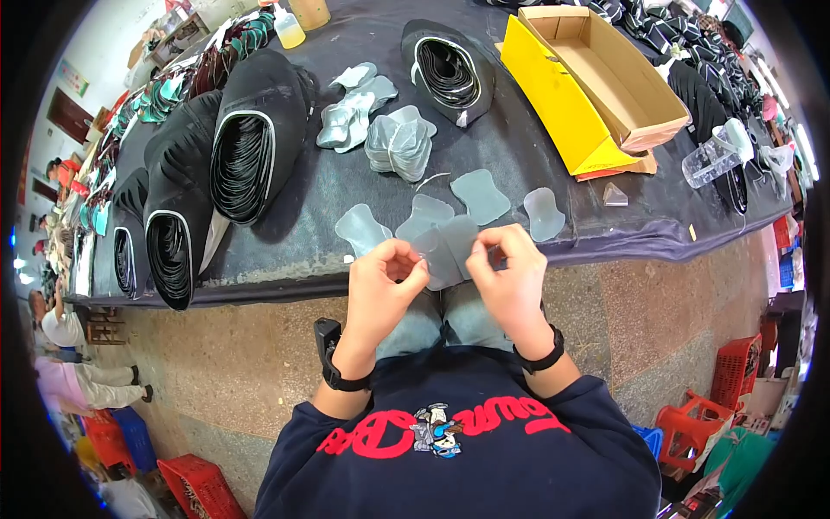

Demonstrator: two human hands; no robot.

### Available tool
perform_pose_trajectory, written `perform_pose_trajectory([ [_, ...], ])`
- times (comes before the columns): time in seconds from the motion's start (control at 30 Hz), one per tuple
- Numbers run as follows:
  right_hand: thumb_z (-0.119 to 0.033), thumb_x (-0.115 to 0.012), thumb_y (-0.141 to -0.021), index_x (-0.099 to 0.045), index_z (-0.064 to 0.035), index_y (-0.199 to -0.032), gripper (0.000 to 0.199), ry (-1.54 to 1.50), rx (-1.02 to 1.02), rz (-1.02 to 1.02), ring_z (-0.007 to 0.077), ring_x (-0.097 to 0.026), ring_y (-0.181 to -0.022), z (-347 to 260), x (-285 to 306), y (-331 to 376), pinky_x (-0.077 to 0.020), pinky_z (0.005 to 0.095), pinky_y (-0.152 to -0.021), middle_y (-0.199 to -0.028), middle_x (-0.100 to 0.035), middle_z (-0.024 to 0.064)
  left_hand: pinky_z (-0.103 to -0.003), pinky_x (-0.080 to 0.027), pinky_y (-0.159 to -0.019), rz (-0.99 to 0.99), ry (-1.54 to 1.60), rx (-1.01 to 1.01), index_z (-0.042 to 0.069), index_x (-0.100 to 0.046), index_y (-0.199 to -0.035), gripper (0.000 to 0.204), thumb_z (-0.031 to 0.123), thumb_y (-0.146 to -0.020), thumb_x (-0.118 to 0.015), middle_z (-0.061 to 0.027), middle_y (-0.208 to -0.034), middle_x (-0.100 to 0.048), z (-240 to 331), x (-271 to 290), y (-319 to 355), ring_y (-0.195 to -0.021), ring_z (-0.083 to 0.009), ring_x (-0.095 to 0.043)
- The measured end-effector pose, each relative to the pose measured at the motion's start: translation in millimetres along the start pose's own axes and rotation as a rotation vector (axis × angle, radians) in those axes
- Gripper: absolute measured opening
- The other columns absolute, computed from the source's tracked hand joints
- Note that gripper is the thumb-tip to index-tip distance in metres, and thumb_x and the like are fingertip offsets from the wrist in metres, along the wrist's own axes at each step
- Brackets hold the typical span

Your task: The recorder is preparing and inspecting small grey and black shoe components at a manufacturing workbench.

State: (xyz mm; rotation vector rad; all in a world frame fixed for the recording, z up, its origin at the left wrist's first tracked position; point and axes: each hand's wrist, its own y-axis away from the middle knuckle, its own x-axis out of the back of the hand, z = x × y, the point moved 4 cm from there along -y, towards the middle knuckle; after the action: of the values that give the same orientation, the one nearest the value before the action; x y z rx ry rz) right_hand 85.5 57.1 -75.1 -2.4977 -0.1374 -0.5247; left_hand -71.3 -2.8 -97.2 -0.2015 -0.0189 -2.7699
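Observation:
At the table's near edge, my left hand pinches a thin translucent plastic piece between thumb and fingertips. My right hand is closed on its other side, thumb against the fingers. A line runs down the held plastic, so I cannot tell whether it is one folded piece or two overlapping ones. Similar wavy-edged pieces lie flat around my hands: one at the left, one beyond and one at the right. Farther back stand a tied stack of them and a looser pile.
Bundles of nested black fabric pieces with pale edging stand at the left, another at the back. An open yellow cardboard box and a clear plastic cup are at the right. Red crates and a red stool stand on the floor.

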Motion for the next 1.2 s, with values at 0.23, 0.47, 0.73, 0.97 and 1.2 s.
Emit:
perform_pose_trajectory([
  [0.23,-0.002,-0.058,-0.08,-0.057,0.001,-0.084,0.005,-0.215,-0.323,0.303,0.0062,-0.052,-0.064,36.9,39.2,-10.2,-0.0433,0.0212,-0.059,-0.07,-0.057,0.002,-0.018,-0.044,-0.055,0.19,0.13,-0.056,0.0,-0.055,-0.077,0.003,-0.002,-0.076,-0.058,-0.002,-0.069,-0.059,-4.8,59.3,-13.7,-0.06,-0.006,-0.055],
  [0.47,0.001,-0.064,-0.07,-0.062,-0.0042,-0.084,0.015,0.617,0.081,0.495,0.0245,-0.055,-0.075,60.4,111.4,-25.0,-0.0437,0.0336,-0.068,-0.077,-0.059,0.0074,-0.019,-0.042,-0.051,0.428,-0.22,0.194,-0.004,-0.056,-0.079,0.009,0.004,-0.078,-0.061,-0.0066,-0.069,-0.061,-39.6,152.1,-23.2,-0.058,-0.0102,-0.06],
  [0.73,-0.007,-0.062,-0.073,-0.063,-0.0057,-0.094,0.021,0.836,0.081,0.106,0.0225,-0.053,-0.082,109.3,82.2,-17.7,-0.0399,0.0338,-0.073,-0.084,-0.057,0.0058,-0.025,-0.044,-0.061,0.575,-0.531,-0.187,0.0,-0.054,-0.083,0.013,0.007,-0.076,-0.063,-0.0066,-0.074,-0.059,-12.2,108.0,-16.4,-0.065,-0.0124,-0.055],
  [0.97,-0.014,-0.057,-0.081,-0.06,-0.004,-0.097,0.019,0.744,0.029,0.107,0.0252,-0.053,-0.088,79.1,83.3,-12.1,-0.0381,0.0368,-0.079,-0.092,-0.06,0.008,-0.041,-0.035,-0.081,0.273,-0.91,-0.072,0.005,-0.052,-0.1,0.035,0.014,-0.071,-0.069,-0.0105,-0.095,-0.052,-23.8,58.7,-36.4,-0.096,-0.0304,-0.045],
  [1.2,-0.006,-0.061,-0.076,-0.06,-0.0027,-0.089,0.013,0.29,0.106,-0.011,0.0271,-0.054,-0.087,20.7,42.8,-2.9,-0.0407,0.0365,-0.078,-0.09,-0.06,0.0108,-0.03,-0.042,-0.067,0.319,-0.681,-0.169,0.004,-0.053,-0.093,0.024,0.006,-0.073,-0.066,-0.0073,-0.081,-0.059,-12.8,56.4,-37.6,-0.075,-0.0212,-0.056],
])
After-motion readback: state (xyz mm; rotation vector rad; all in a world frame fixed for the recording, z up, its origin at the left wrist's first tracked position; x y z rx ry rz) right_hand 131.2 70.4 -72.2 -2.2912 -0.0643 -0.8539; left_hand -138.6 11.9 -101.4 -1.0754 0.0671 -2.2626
